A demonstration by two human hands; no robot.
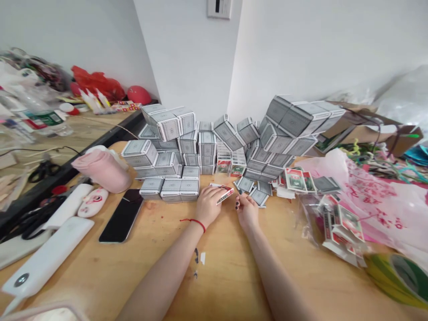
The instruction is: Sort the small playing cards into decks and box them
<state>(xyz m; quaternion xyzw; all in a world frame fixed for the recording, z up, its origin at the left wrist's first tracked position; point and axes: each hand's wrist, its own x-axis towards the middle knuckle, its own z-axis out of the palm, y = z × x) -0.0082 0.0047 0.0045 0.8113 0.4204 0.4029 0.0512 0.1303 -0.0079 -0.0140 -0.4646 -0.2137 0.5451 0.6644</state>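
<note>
Across the wooden counter (227, 276), from 10 o'clock round to 1 o'clock of the hands, stands a wall of grey patterned boxes (207, 147). It is stacked unevenly, and several upper boxes sit tilted or overhang those below. At 3 o'clock lies a pink plastic bag (377, 196), with a clear bag of flat cartons (337, 227) in front of it. At 9 o'clock are a pink roll (103, 169) and a dark phone (122, 216) lying face up. Loose flat cartons (259, 196) are scattered just beyond the right hand.

The left hand (209, 205) is closed around a small red-and-white carton (224, 195), gripping it from above, low over the counter and directly before the wall. The right hand (247, 211) rests just beside it with fingers curled. Whether it pinches anything, or touches the carton, cannot be told.

Risk, as judged: the leaning upper boxes at 1 o'clock look unstable. A knock from either hand against the bottom row, or a jolt to the counter, could bring them down onto the work. The one-handed hold on the carton is also shallow, so it could slip or crush if squeezed.

Orientation: the carton lies nearly flat, its long axis running from 8 o'clock to 2 o'clock. The free end points towards 2 o'clock, at the right hand's fingertips.
</note>
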